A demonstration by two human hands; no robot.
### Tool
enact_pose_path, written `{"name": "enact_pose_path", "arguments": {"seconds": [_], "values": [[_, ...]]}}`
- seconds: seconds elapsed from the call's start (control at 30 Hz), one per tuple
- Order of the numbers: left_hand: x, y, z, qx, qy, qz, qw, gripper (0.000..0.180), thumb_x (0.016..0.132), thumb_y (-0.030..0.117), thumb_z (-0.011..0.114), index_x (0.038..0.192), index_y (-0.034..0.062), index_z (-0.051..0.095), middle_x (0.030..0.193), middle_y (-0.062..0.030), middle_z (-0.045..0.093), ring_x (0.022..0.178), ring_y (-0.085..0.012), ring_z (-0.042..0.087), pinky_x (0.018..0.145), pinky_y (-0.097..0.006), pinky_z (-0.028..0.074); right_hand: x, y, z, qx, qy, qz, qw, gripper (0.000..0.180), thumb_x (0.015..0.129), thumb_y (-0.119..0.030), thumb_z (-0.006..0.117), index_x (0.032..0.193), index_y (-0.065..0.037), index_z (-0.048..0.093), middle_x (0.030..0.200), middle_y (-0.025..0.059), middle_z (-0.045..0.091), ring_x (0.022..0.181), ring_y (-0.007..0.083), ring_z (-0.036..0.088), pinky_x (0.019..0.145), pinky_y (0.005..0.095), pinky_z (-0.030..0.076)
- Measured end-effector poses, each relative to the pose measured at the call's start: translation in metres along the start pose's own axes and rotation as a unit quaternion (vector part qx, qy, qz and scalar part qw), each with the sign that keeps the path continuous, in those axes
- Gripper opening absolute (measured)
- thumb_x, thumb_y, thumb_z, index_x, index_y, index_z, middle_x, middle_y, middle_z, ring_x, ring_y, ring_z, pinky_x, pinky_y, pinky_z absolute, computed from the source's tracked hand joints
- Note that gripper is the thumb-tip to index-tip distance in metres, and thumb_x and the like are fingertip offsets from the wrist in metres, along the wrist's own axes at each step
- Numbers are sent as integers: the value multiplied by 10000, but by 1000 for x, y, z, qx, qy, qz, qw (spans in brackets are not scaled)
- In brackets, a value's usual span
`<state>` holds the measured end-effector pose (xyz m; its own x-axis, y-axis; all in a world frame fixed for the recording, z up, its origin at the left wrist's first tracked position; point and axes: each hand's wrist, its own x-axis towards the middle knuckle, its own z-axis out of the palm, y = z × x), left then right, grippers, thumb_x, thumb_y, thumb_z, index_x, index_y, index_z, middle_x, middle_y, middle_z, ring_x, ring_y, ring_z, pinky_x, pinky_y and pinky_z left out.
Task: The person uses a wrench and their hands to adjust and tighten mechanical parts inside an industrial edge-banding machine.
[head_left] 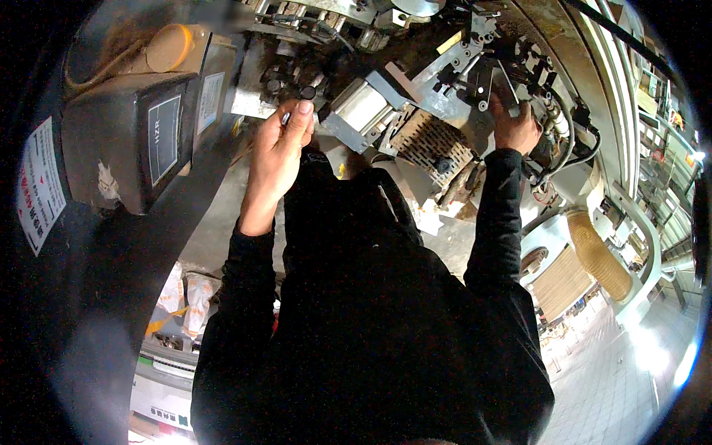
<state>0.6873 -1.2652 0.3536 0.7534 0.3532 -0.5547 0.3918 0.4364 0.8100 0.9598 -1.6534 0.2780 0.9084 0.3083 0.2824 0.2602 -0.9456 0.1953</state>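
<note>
Head view: left hand [278,152], grip pinched shut on a small dark metal piece [286,117], near the silver cylinder block [361,107]. Right hand [515,130], grip closed around a black machine bracket [486,81]. Beside: grey control box [133,137]; corrugated duct hose [597,256].

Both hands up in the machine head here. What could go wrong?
1. The right hand sits among the black linkage arms and cables; it might get pinched or snag if anything moves.
2. The left hand pinches a small metal part above the open machine; a slip could drop it into the mechanism.
</note>
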Motion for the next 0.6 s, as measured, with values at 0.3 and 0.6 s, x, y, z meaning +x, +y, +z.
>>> {"name": "enact_pose_path", "arguments": {"seconds": [0.3, 0.6], "values": [[7, -1, 4, 43, -24, -18, 999, 421, 1096, 402, 560, 824, 82, 522, 715, 62, 431, 650, -50, 360, 591, -255, 297, -4, 30, 32, -19, -46, -87, 995, 458, 955, -401, 685, 1276, -79, 637, 1050, 142, 744, 734, 326, 722, 604, 416, 565], [12, 7, 9, 51, -31, -28, 998, 420, 1102, 415, 543, 822, 109, 480, 705, 82, 376, 620, -26, 306, 543, -242, 233, -4, 19, 24, 15, -50, -29, 998, 380, 893, -417, 745, 1123, -133, 640, 852, 112, 728, 678, 332, 687, 566, 421, 513]]}}
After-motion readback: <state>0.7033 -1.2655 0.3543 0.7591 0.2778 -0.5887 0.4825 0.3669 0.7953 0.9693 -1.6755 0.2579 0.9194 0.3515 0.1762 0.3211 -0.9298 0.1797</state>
